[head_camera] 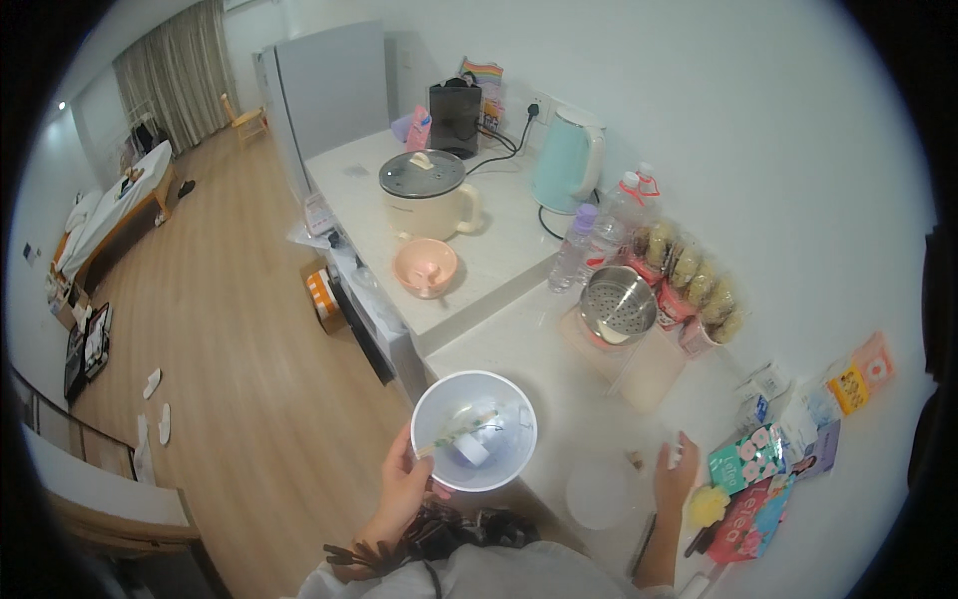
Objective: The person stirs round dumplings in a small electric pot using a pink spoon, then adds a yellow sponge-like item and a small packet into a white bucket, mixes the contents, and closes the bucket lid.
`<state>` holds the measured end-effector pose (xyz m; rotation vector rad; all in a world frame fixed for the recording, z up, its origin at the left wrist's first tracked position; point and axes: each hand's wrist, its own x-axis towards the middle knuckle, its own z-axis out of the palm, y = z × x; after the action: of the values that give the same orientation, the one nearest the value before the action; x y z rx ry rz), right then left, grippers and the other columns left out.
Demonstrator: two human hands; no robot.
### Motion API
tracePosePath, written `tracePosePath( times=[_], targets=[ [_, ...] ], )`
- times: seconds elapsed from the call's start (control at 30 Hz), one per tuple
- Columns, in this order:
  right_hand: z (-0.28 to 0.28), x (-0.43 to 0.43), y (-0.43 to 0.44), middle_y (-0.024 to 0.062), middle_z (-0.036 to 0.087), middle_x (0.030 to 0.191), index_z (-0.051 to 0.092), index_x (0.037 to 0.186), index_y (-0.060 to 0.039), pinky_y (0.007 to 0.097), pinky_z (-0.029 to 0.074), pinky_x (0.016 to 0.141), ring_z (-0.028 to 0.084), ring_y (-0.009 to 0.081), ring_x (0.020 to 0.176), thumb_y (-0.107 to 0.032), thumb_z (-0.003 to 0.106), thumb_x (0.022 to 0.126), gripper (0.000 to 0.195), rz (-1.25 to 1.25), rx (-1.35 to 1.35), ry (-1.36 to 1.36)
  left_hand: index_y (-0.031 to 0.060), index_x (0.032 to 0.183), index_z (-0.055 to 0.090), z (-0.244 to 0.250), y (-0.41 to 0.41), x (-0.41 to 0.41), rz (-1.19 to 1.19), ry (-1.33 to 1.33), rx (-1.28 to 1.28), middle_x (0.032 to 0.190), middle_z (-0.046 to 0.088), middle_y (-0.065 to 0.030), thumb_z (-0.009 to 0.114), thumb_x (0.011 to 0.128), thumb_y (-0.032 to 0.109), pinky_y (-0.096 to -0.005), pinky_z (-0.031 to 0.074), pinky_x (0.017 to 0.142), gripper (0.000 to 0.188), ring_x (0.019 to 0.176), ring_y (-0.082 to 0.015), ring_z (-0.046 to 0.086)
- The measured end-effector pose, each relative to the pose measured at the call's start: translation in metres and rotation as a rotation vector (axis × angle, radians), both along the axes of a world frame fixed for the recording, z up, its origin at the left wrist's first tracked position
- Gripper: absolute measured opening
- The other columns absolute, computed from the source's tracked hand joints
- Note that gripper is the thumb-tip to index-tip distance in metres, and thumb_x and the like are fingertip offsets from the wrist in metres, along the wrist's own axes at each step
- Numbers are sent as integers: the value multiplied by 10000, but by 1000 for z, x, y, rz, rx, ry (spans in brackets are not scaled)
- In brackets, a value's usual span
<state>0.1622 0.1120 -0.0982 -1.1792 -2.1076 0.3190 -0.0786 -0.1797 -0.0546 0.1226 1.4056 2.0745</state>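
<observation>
My left hand [405, 466] grips the rim of a round white plastic bin [516, 457], tilted so its inside shows. Inside the bin lie a small white piece [471, 450] and some thin patterned strips or sticks. My right hand [676, 466] is over the counter at the right, fingers curled around something small and white that I cannot identify. Left of the right hand, a round translucent disc or lid [597, 493] lies on the counter, with a small brown bit [635, 459] beside it.
A cream electric pot [419, 213], pink bowl [425, 267] and turquoise kettle [561, 161] stand on the raised counter. Plastic bottles [572, 251], a steel steamer basket [618, 305] and wrapped cups [677, 299] line the wall. Tea packages [748, 460] lie at the right.
</observation>
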Motion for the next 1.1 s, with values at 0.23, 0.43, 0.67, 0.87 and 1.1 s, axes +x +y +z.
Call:
tracePosePath(
  times=[0.23, 0.43, 0.67, 0.87, 1.1],
  targets=[
    [46, -171, -190, 131, 524, 1040, 447, 1174, -6, 245, 466, 604, 546, 151, 749, -197, 601, 804, 444, 687, -600, 131, 47, 1322, 230, -8, -83, -71, -64, 75, -52, 1075, 493, -176, 360, 772, -77, -252, 515, 421, 579, 578, -207, 596],
    [31, -259, -273, 172, 473, 1098, 270, 1252, 35, 235, 488, 587, 558, 141, 845, -235, 529, 861, 541, 683, -1577, 234, 30, 1312, 196, -12, -138, -117, 23, 142, -99, 1220, 363, -186, 377, 775, -98, -266, 542, 482, 581, 838, -245, 581],
    [44, -329, -316, 147, 354, 1206, 134, 1302, -13, 271, 504, 735, 456, 200, 1048, -33, 472, 817, 591, 704, -1394, 408, 101, 1293, 54, -18, -156, -153, 34, 136, -59, 1275, 223, -181, 381, 804, -91, -364, 573, 626, 619, 1022, -315, 481],
    [15, -389, -288, 135, 363, 1198, 149, 1311, -56, 301, 531, 714, 464, 222, 1048, 36, 415, 750, 628, 730, -1223, 498, 167, 1343, 29, -18, -148, -217, -131, 279, 44, 1359, 149, -143, 468, 830, 10, -389, 546, 685, 693, 951, -313, 538],
    [83, -457, -243, 140, 285, 1240, 95, 1293, -54, 385, 537, 772, 450, 268, 1083, 68, 374, 760, 614, 633, -1694, 582, 98, 1344, 130, -3, -146, -333, -151, 265, -17, 1330, 318, -159, 420, 902, 212, -298, 507, 589, 540, 723, -249, 608]
  ],
)
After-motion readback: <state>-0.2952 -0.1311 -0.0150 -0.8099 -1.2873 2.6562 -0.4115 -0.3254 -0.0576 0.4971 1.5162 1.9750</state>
